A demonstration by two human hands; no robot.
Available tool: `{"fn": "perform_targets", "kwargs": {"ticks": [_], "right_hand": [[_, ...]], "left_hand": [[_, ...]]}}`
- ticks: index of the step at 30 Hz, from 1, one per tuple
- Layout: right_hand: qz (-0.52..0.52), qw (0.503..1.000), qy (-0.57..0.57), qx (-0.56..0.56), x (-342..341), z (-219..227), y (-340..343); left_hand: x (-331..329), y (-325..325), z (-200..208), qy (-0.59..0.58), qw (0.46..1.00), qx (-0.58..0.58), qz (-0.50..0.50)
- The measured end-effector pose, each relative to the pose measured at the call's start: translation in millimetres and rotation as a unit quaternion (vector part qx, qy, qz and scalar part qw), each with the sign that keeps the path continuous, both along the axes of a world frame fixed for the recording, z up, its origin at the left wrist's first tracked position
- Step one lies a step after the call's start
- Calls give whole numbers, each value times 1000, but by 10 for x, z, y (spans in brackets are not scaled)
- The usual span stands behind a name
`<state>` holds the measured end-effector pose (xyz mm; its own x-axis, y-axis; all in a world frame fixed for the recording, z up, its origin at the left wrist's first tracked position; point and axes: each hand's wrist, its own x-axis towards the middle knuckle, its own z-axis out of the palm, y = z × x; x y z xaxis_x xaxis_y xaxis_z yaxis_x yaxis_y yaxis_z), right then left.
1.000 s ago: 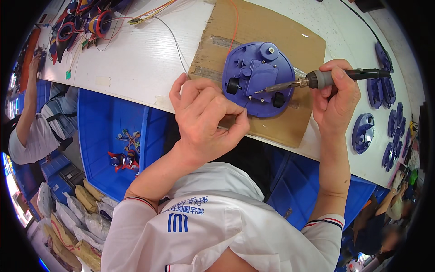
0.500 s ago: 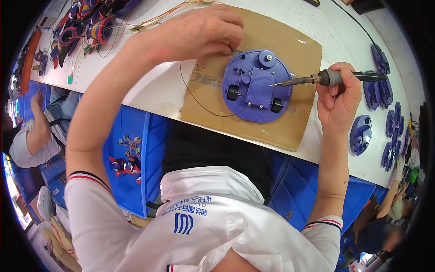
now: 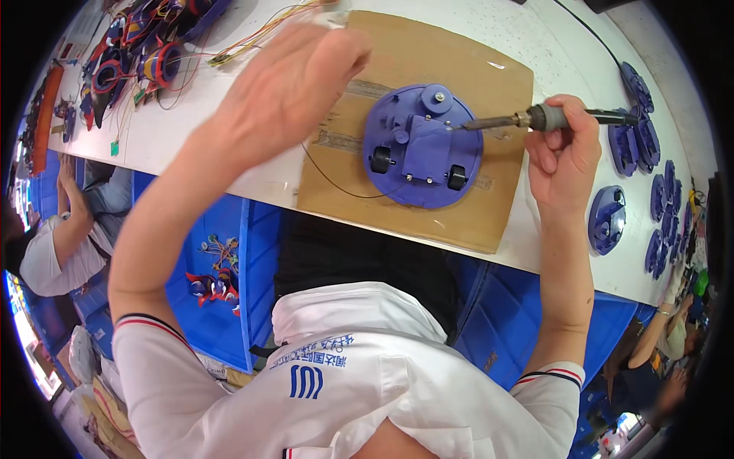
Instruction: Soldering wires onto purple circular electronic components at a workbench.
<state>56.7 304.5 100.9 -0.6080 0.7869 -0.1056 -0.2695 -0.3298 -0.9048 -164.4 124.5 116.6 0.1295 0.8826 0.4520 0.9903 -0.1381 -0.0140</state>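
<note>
On the cardboard sheet (image 3: 428, 229) lies a round purple plastic base (image 3: 390, 187), with a raised middle cover, two black wheels and small screws showing. My right hand (image 3: 564, 153) grips a soldering iron (image 3: 547, 118), its tip pointing left over the right part of the base; I cannot tell whether it touches. My left hand (image 3: 294, 88) is up to the left of the base, fingers curled and fingertips partly hidden, so anything in them cannot be made out. A thin dark wire (image 3: 327, 177) curves from beneath that hand to the base's lower edge.
Purple and red part-built assemblies with wires (image 3: 157, 65) crowd the table's far left. More purple plastic shells (image 3: 608, 220) lie along the right side. Blue bins (image 3: 246, 283) stand below the table edge. Another person (image 3: 65, 245) sits at the left.
My left hand has drawn away from the base's upper edge, to the left. The soldering iron stays over the base in my right hand. The whole view has shifted slightly.
</note>
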Motion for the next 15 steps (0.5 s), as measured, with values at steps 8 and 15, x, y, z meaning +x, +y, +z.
{"fn": "perform_targets", "kwargs": {"ticks": [8, 15], "right_hand": [[-19, 999, -34, 0, 34, 21, 24], [-41, 998, -19, -36, 37, -136, -17]], "left_hand": [[926, -54, -50, -439, 882, 118, 126], [1092, -4, -232, -532, 807, 164, 195]]}}
